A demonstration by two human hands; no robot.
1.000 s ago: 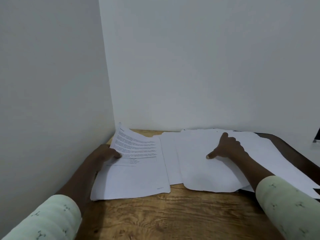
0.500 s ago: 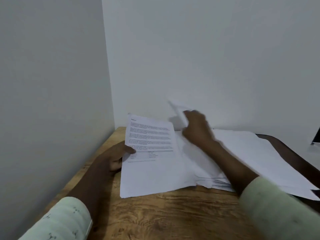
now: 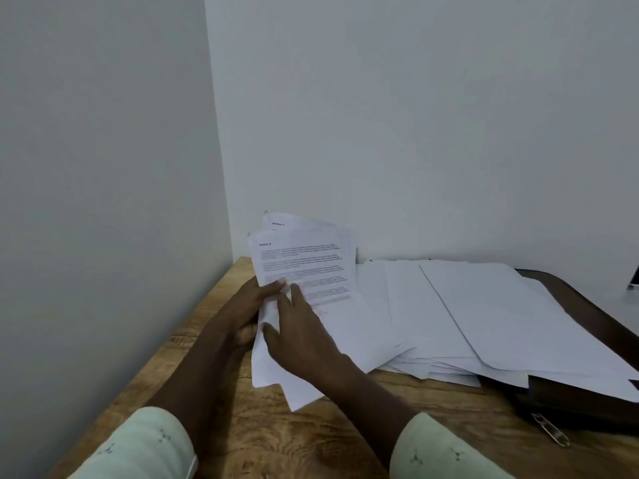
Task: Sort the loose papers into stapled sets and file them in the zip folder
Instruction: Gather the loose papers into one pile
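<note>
The left hand (image 3: 242,305) grips the printed sheets (image 3: 311,264) by their left edge, thumb on top, tilting them up. The right hand (image 3: 301,326) rests straight-fingered on them, just beside the left. To the right, loose papers (image 3: 484,312) fan across the dark zip folder (image 3: 581,399) on the desk (image 3: 311,437).

Single wide-angle view, worn on the head, facing forward and down toward the desk (image 3: 304,440) and the wall corner (image 3: 221,167) behind; close in, papers (image 3: 466,312) near mid-frame, sleeves (image 3: 138,447) at the bottom edge.
</note>
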